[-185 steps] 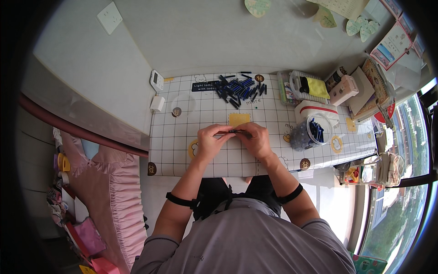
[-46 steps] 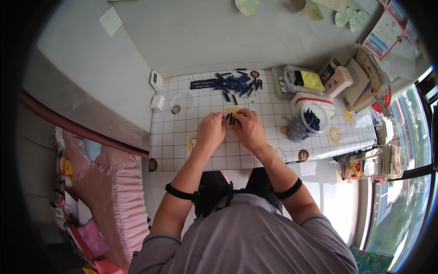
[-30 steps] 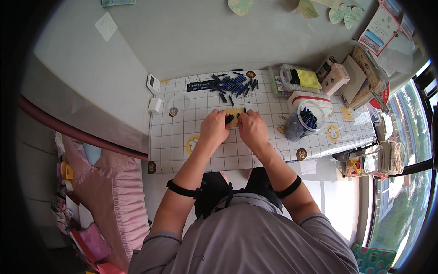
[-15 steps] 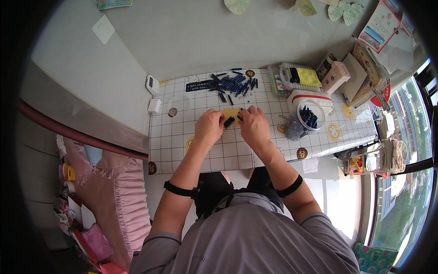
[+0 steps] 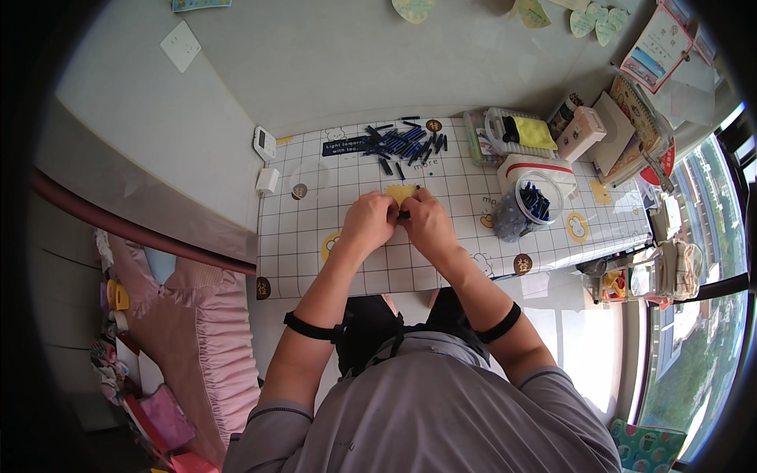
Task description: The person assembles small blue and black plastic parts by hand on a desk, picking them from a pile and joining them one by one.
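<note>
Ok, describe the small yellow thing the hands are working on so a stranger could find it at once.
Start at the white grid-patterned table against the wall. Near its middle, the left hand and right hand meet; the small yellow card pokes out just beyond their fingertips. It is flat and pale yellow, unlike the heap of dark blue sticks farther back, and sits apart from the clear tub on the right.

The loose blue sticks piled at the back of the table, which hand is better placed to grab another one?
Probably the right hand. Both hands meet at the yellow piece, but the pile of blue sticks lies straight beyond the right hand's fingers, slightly nearer than to the left hand.
</note>
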Demonstrator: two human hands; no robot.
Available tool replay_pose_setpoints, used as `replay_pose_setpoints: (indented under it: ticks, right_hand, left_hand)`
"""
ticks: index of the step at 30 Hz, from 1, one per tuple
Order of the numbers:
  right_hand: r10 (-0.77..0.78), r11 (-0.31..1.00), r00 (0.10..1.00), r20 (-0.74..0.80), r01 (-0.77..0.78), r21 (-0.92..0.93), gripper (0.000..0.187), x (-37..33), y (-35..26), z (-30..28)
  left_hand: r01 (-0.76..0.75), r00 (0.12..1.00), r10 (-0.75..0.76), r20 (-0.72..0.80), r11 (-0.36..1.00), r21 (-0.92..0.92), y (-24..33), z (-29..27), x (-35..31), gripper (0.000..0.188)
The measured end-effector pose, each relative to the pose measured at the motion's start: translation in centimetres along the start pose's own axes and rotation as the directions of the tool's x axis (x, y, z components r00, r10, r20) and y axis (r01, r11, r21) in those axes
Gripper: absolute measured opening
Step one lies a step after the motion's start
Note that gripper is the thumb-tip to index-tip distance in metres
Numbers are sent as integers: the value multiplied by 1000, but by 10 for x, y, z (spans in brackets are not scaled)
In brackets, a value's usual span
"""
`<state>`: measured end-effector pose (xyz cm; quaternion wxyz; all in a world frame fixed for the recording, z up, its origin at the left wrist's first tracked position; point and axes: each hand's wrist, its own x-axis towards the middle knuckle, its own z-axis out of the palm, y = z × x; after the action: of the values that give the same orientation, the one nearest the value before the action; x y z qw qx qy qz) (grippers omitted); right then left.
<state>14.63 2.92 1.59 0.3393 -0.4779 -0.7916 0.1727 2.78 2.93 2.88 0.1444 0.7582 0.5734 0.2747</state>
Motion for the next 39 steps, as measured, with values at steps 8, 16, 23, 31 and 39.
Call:
replay_pose_setpoints:
  ticks: [8,16,23,31,39]
  right_hand:
    - [-98,995,993,-60,98,4,8,2,4,0]
    - [-140,990,988,-67,138,-27,2,1,8,-2]
    - [-197,980,980,-12,197,-8,2,0,11,-5]
    - [-111,984,991,-77,121,133,4,-1,11,-14]
    - [86,996,994,-73,-87,-10,6,1,11,-19]
  left_hand:
    - [2,1000,-2,-5,999,50,8,5,3,5]
    - [-106,993,113,-33,981,161,-7,0,2,10]
    - [-170,985,172,9,982,-81,-13,1,3,20]
    - [-113,994,110,-27,975,-190,-6,2,2,8]
    - [135,990,-138,16,984,117,14,9,6,20]
